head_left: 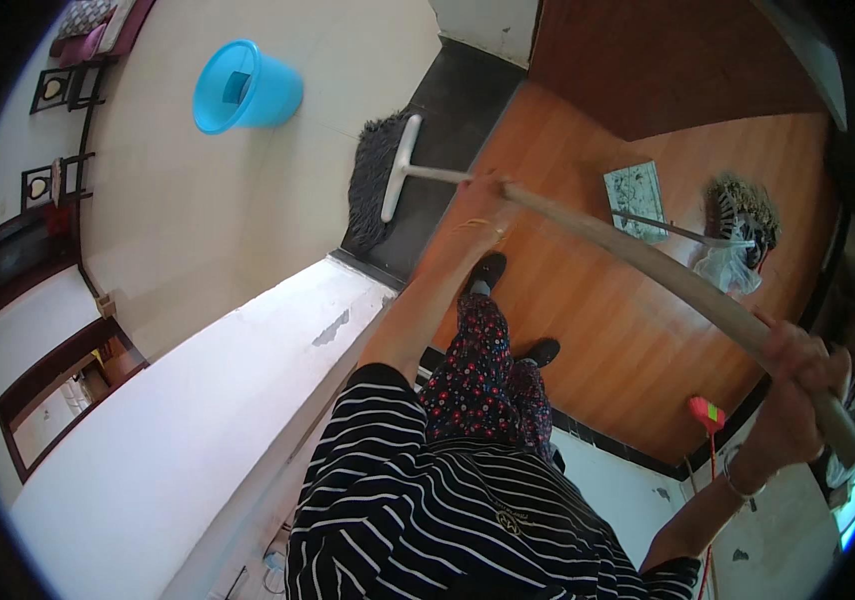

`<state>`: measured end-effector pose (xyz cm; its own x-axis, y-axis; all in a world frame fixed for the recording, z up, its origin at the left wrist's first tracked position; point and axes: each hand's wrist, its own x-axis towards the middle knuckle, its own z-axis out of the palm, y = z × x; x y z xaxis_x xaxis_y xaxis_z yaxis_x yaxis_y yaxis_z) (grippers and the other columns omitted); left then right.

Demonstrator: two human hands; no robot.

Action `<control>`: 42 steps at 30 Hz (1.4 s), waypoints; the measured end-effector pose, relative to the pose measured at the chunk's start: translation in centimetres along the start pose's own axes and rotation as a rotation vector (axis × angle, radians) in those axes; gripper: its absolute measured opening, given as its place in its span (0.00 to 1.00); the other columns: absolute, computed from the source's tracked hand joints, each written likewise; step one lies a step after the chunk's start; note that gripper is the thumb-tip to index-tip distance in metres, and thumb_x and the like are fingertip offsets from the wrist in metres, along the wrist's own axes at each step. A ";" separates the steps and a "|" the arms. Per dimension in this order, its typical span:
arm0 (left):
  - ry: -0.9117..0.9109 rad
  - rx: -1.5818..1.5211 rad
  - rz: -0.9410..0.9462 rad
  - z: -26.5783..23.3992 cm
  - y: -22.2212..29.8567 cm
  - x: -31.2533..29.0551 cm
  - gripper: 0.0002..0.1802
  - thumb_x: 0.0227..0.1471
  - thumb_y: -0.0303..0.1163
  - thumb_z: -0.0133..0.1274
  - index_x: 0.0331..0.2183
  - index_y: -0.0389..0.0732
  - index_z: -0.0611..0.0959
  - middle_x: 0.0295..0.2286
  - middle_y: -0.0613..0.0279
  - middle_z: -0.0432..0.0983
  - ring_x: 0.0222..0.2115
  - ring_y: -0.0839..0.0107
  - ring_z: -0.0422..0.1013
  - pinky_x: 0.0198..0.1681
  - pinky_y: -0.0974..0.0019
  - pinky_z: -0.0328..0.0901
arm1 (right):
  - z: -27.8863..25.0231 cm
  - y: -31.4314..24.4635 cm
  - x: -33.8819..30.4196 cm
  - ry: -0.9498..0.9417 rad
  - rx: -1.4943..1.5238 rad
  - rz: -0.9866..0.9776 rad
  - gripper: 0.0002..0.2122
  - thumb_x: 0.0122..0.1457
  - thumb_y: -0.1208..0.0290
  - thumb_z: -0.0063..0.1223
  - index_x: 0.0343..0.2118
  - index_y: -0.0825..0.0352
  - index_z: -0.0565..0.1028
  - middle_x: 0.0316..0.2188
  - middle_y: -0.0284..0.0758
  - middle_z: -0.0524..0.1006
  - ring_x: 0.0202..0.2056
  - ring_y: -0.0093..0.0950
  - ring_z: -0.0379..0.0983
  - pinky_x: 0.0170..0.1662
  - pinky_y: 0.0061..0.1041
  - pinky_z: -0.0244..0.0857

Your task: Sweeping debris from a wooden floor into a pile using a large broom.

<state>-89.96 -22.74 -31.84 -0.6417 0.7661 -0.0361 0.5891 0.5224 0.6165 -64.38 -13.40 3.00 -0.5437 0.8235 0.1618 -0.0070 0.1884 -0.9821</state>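
Observation:
Both my hands grip the long wooden handle of a mop (pixel 376 172), which slants across the view from upper left to lower right. My left hand (pixel 488 196) is wrapped round the handle not far from the white mop head bar. Closed round the handle near its other end is my right hand (pixel 798 375). The grey, shaggy mop head lies on a dark floor strip (pixel 463 95) at the doorway, its fringe reaching the pale tiles.
A blue bucket (pixel 278 92) with something dark inside stands on the pale tiled floor (pixel 173 210). On the wood floor (pixel 568 290) are a dustpan (pixel 638 196), a bristly broom head (pixel 746 210) and a clear plastic bag (pixel 728 268). A red broom (pixel 708 412) leans nearby. A white wall (pixel 198 420) borders my left.

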 end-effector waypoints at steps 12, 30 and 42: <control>-0.279 0.051 0.269 7.1 5.4 8.9 0.02 0.36 0.31 0.51 0.21 0.48 0.75 0.25 0.62 0.71 0.37 0.62 0.66 0.40 0.48 0.52 | -3.1 3.0 -4.2 0.483 0.030 0.170 0.05 0.47 0.71 0.33 0.22 0.62 0.52 0.21 0.35 0.54 0.32 0.32 0.54 0.50 0.49 0.46; -0.329 -0.213 0.209 5.8 19.0 -17.5 0.04 0.32 0.26 0.50 0.13 0.44 0.71 0.18 0.59 0.70 0.25 0.58 0.68 0.30 0.59 0.56 | -14.6 -12.6 -13.8 -0.005 -0.272 0.007 0.09 0.41 0.77 0.46 0.20 0.66 0.57 0.17 0.41 0.67 0.26 0.35 0.68 0.38 0.47 0.63; -0.001 -0.066 0.471 -3.2 24.2 -13.3 0.05 0.22 0.32 0.54 0.12 0.47 0.74 0.14 0.63 0.70 0.22 0.63 0.68 0.31 0.60 0.54 | -26.7 -17.6 -10.7 0.396 -0.227 -0.357 0.07 0.32 0.74 0.44 0.17 0.67 0.61 0.15 0.42 0.63 0.26 0.37 0.64 0.43 0.47 0.56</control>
<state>-68.76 -21.53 -13.90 -0.3121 0.9141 0.2588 0.7835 0.0936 0.6143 -35.99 -11.26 21.17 -0.1854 0.8169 0.5461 0.0714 0.5655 -0.8217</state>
